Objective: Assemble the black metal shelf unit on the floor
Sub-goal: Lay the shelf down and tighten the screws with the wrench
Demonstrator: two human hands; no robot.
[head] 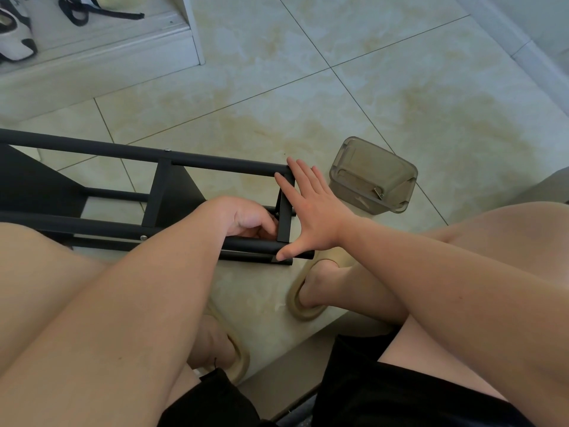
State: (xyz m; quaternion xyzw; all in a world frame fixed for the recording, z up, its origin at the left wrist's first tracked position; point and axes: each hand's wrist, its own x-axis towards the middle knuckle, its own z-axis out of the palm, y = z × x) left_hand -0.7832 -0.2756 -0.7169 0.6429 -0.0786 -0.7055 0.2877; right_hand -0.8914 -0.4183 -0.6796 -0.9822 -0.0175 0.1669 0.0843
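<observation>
Black metal shelf unit point(215, 163) lying on its side on tiled floor point(369, 97), partly built: long tubes, cross-brackets and dark panels already joined. End bracket point(284, 217) apparently being fastened; rest of the unit out of frame. Right hand point(311, 208) flat against that bracket, fingers straight and spread. Left hand point(246, 218) inside the frame at the bracket's joint, fingers curled, contents not discernible. Cream marbled tiles; white cabinet plinth point(123, 53) beyond; translucent box point(374, 175) near the frame's end.

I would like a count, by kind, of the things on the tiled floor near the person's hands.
Black shelf frame: 1
Clear plastic box: 1
Beige slippers: 2, the other lower left
Total: 4
</observation>
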